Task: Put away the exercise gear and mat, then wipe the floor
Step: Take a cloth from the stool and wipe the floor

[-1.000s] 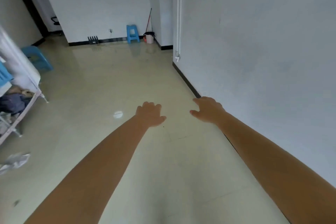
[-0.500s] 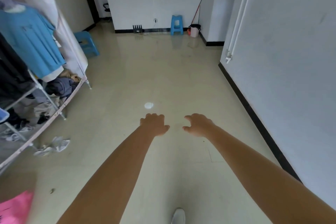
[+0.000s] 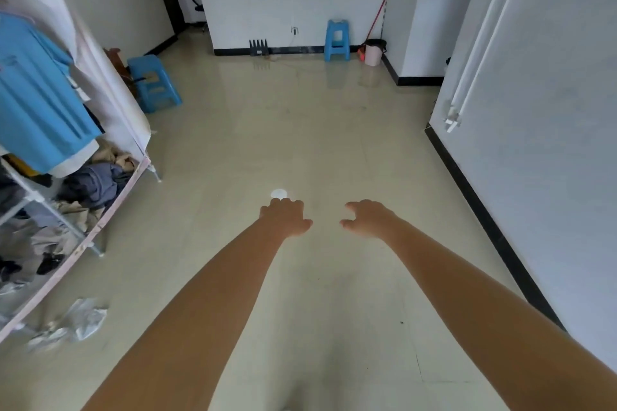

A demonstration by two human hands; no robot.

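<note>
Hands: our left hand (image 3: pixel 284 217) and right hand (image 3: pixel 367 218) loosely curled, empty; mop (image 3: pixel 379 12) far ahead; we should grip its handle firmly.

You held both arms out over the glossy floor (image 3: pixel 300 130), your left hand (image 3: pixel 285 217) and right hand (image 3: pixel 367 218) empty, fingers loosely curled. A clothes rack (image 3: pixel 100 227) with a blue shirt (image 3: pixel 36 93) stood at your left; a blue stool (image 3: pixel 337 40) and pink bucket (image 3: pixel 373 53) stood against the far wall.
</note>
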